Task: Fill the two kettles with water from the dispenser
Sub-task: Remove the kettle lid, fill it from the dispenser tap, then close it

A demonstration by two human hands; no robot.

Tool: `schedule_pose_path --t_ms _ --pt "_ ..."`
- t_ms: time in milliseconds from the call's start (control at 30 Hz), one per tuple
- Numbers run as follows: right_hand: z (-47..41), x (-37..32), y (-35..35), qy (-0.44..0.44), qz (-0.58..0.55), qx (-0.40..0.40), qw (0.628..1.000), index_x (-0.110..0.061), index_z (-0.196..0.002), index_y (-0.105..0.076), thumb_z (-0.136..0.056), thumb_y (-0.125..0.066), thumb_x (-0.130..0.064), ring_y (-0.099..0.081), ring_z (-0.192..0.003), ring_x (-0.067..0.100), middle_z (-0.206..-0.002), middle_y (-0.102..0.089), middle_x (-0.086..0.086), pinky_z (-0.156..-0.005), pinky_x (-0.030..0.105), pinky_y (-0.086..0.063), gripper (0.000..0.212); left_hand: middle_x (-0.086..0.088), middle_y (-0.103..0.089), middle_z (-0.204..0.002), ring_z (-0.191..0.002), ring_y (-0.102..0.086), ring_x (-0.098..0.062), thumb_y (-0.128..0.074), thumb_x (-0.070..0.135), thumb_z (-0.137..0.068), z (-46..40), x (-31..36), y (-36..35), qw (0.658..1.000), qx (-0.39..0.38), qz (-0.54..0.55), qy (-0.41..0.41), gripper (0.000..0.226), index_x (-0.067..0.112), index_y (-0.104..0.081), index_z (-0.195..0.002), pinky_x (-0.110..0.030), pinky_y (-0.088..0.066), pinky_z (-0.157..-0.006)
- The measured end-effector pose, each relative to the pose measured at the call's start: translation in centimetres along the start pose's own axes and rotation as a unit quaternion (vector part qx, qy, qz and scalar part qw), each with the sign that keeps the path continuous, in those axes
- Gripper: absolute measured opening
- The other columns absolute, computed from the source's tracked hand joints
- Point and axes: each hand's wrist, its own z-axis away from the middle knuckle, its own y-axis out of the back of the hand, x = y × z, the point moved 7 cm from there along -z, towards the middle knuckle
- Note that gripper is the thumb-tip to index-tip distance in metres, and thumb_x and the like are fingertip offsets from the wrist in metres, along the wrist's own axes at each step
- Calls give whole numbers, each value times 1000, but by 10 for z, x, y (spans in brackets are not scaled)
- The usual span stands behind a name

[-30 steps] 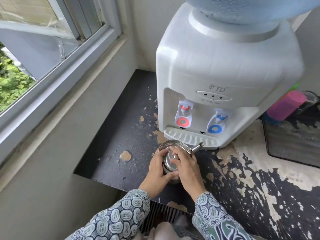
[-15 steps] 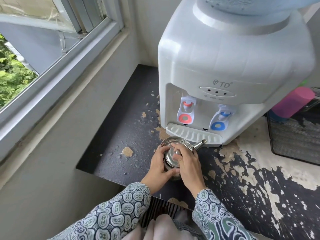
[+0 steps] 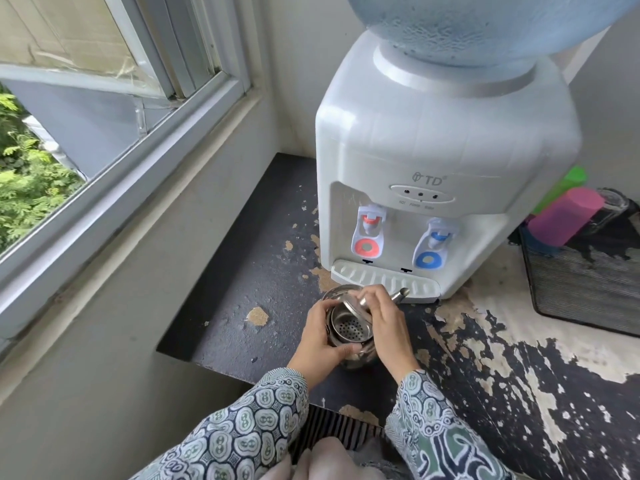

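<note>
A small steel kettle (image 3: 349, 332) stands on the dark counter just in front of the white water dispenser (image 3: 446, 157), its spout (image 3: 401, 293) pointing right. My left hand (image 3: 323, 336) grips the kettle's left side. My right hand (image 3: 386, 323) holds the kettle's lid (image 3: 353, 303), tilted up off the opening. Inside, a perforated strainer shows. The dispenser has a red tap (image 3: 369, 233) on the left, a blue tap (image 3: 434, 242) on the right and a drip tray (image 3: 384, 280) below. Only one kettle is in view.
A blue water bottle (image 3: 485, 26) sits on top of the dispenser. To its right lie a pink cylinder (image 3: 568, 216), a green item (image 3: 564, 187) and a black mesh tray (image 3: 585, 289). The counter (image 3: 242, 289) has peeling paint. A wall and a window (image 3: 86, 109) bound the left.
My right hand has lifted and tilted the lid off the kettle, exposing the strainer inside. The kettle and my left hand have stayed in place; the view has shifted slightly.
</note>
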Motion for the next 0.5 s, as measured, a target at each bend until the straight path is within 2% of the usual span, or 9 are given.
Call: schedule_pose_path --t_ms 67,100,200,267,300,367,433,500 --pt "2 0 2 3 -29 -13 1000 -15 -90 -54 -97 -39 -22 -60 -81 -5 -91 -67 -11 -69 8 -44 18 6 -43 -118 -116 -45 -12 -82 15 -64 -2 0 2 1000 -7 2 0 70 44 -35 -106 -9 -34 -96" --pt "4 -2 5 9 -46 -12 999 -16 -91 -54 -97 -40 -24 -61 -87 -4 -97 -68 -7 -74 8 -45 18 5 -45 -119 -116 -45 -12 -83 16 -64 -2 0 2 1000 -10 5 1 70 42 -36 -108 -11 -34 -97" --pt "18 -6 21 40 -88 23 995 -20 -91 -55 -92 -40 -33 -61 -103 1 -111 -67 -6 -85 12 -46 19 2 -48 -125 -118 -47 -12 -84 17 -63 0 0 3 1000 -17 19 14 72 31 -40 -118 -30 -38 -104" --pt "31 1 38 47 -75 87 992 -22 -90 -55 -91 -43 -29 -59 -105 -4 -115 -65 -8 -85 9 -44 14 1 -49 -128 -118 -48 -13 -84 17 -63 1 1 3 999 -23 22 27 75 27 -39 -122 -35 -38 -106" --pt "36 11 47 39 -68 125 989 -20 -92 -56 -91 -45 -24 -58 -106 -5 -116 -63 -8 -85 7 -42 11 2 -49 -128 -119 -48 -12 -84 18 -62 1 0 3 999 -26 22 31 75 27 -39 -122 -36 -38 -106" --pt "45 36 61 -11 -48 181 982 -9 -93 -57 -90 -52 -11 -57 -111 7 -121 -61 0 -89 12 -42 7 4 -50 -128 -118 -49 -11 -84 19 -62 3 0 3 998 -33 26 37 76 29 -39 -123 -36 -39 -105" --pt "48 59 65 -73 -16 180 981 -2 -93 -59 -87 -57 -5 -56 -116 21 -124 -60 7 -93 21 -39 7 6 -50 -127 -118 -49 -10 -84 20 -62 3 1 2 998 -42 26 38 77 30 -38 -123 -37 -40 -105" --pt "46 73 64 -105 29 140 984 -1 -92 -60 -84 -61 -2 -56 -114 26 -125 -60 9 -95 28 -39 8 8 -51 -127 -118 -50 -10 -85 22 -61 3 1 3 998 -47 21 39 79 32 -37 -123 -37 -40 -105"
